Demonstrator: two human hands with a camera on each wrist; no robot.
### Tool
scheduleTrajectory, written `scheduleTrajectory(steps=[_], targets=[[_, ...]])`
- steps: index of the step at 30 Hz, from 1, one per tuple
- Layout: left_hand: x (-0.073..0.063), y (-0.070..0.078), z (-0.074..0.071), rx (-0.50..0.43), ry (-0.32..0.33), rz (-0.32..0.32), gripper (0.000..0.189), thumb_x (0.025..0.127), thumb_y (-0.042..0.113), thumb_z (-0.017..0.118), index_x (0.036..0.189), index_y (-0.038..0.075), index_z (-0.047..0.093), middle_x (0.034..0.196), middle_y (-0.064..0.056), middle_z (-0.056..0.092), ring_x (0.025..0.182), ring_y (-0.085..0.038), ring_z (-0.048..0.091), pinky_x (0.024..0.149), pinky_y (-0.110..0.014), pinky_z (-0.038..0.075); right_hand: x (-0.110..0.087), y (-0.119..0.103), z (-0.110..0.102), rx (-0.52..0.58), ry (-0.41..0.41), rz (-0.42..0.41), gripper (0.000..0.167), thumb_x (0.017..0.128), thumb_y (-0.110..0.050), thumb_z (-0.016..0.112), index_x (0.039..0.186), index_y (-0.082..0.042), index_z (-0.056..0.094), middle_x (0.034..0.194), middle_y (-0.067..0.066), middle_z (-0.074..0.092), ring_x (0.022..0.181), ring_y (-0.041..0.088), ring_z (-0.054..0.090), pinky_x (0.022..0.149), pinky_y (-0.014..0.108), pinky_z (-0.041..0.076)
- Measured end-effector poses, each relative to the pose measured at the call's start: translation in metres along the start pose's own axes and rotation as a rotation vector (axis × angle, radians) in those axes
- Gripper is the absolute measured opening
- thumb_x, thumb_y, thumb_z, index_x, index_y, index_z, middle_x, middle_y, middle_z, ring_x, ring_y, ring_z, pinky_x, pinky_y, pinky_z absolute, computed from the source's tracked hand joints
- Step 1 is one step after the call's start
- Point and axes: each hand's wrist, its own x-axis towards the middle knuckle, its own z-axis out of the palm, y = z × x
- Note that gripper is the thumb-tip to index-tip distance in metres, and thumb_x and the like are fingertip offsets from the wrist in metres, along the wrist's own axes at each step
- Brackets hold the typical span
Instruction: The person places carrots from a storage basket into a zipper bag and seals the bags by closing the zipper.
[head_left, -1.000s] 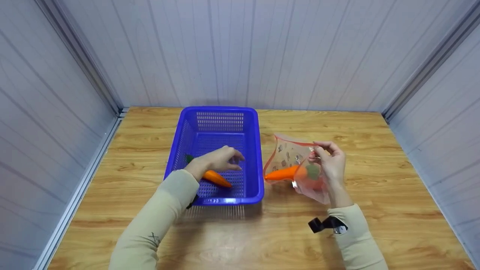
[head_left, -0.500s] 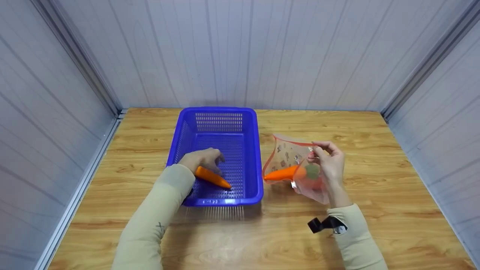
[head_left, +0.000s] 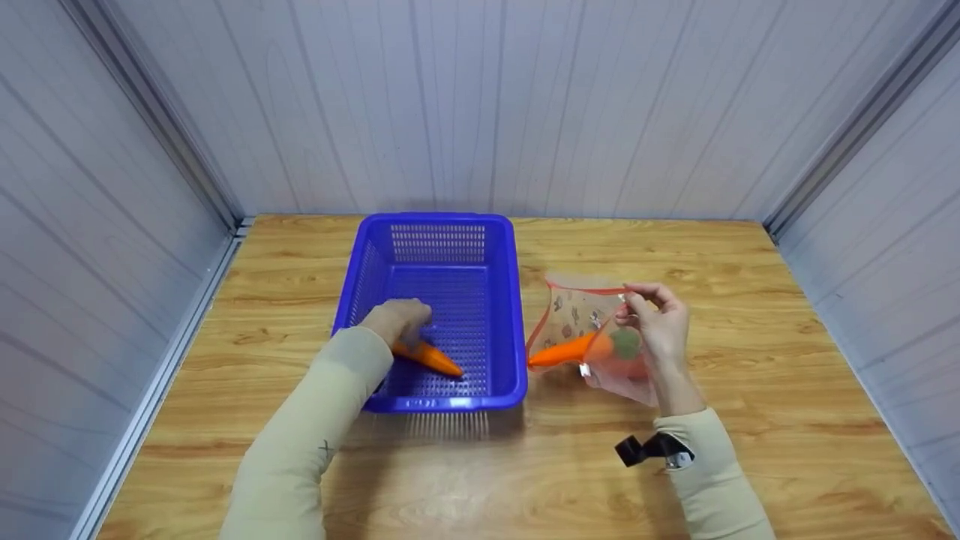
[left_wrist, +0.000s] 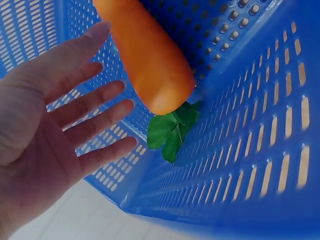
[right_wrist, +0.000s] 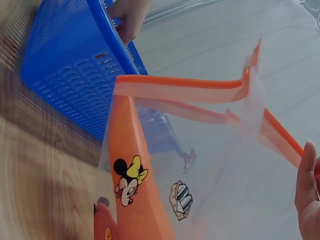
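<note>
Inside the blue plastic basket (head_left: pixel 517 307), an orange carrot (head_left: pixel 433 360) with green leaves (left_wrist: pixel 172 131) lies near the front left. My left hand (head_left: pixel 397 319) reaches down over it. In the left wrist view, the fingers of that hand (left_wrist: pixel 55 110) are spread and nearly straight beside the carrot (left_wrist: pixel 150 60), without being curled round it. My right hand (head_left: pixel 661 322) pinches the upper edge of a clear zip bag (head_left: pixel 574 309) with an orange-red border. The bag's mouth gapes toward the basket. Another carrot (head_left: pixel 562 350) lies in it, its tip at the mouth.
Basket and bag are on a wood-grain table (head_left: pixel 450 480), the basket left of the bag. Pale panel walls (head_left: pixel 465 105) enclose the back and both sides. A reddish shape (right_wrist: pixel 104 222) shows low in the bag, its kind unclear.
My left hand has moved left and down inside the basket, over the carrot's leafy end. The right hand keeps its pinch on the bag, whose mouth has shifted slightly.
</note>
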Motion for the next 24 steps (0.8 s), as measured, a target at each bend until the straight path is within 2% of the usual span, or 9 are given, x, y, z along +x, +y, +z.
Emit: scheduleTrajectory(steps=[5,9,13,17,19,24], targets=[[-0.002,0.007,0.003,0.163,-0.009,-0.015,0.028,0.068,0.008,0.071,0.094,0.005,0.061,0.085,-0.009,0.058,0.081,-0.025,0.055,0.077,-0.039,0.047,0.014,0.026,-0.019,-0.035,-0.018,-0.025,0.028,0.075,-0.004,0.069,0.097,0.01,0.059,0.072,0.019,0.055,0.047,0.025,0.058,0.042,0.035,0.049],[-0.008,0.015,0.007,0.305,-0.001,-0.018,0.038,0.072,0.012,0.07,0.107,0.006,0.057,0.093,-0.013,0.056,0.086,-0.028,0.055,0.071,-0.043,0.05,0.015,0.027,-0.02,-0.034,0.002,-0.019,0.029,0.074,-0.005,0.07,0.097,0.009,0.059,0.073,0.021,0.055,0.047,0.027,0.057,0.041,0.036,0.049],[-0.012,0.02,0.01,0.318,0.004,-0.065,0.051,0.078,0.011,0.065,0.125,0.007,0.046,0.113,-0.02,0.05,0.101,-0.038,0.05,0.073,-0.053,0.046,0.008,0.011,-0.012,-0.014,-0.025,0.018,0.023,0.076,0.001,0.066,0.097,0.009,0.06,0.072,0.018,0.055,0.047,0.026,0.057,0.042,0.036,0.05],[-0.009,0.024,0.013,0.303,-0.027,-0.108,0.05,0.083,0.007,0.056,0.131,0.007,0.041,0.123,-0.02,0.046,0.105,-0.041,0.047,0.074,-0.055,0.045,-0.004,-0.013,0.003,0.022,-0.036,0.06,0.017,0.077,0.007,0.061,0.094,0.009,0.061,0.07,0.015,0.055,0.047,0.023,0.058,0.043,0.033,0.05],[-0.007,0.026,0.016,0.319,-0.056,-0.119,0.047,0.087,0.007,0.051,0.132,0.007,0.039,0.124,-0.019,0.046,0.105,-0.04,0.048,0.073,-0.055,0.045,-0.009,-0.022,0.011,0.026,-0.018,0.066,0.016,0.077,0.007,0.062,0.093,0.009,0.061,0.068,0.015,0.055,0.046,0.022,0.057,0.042,0.032,0.05],[0.002,0.029,0.024,0.387,-0.098,-0.144,0.036,0.091,0.006,0.042,0.127,0.005,0.045,0.115,-0.018,0.053,0.101,-0.035,0.052,0.071,-0.053,0.047,-0.005,-0.01,0.006,-0.01,0.004,0.039,0.021,0.076,0.002,0.066,0.094,0.009,0.061,0.067,0.016,0.056,0.045,0.021,0.057,0.042,0.032,0.049]])
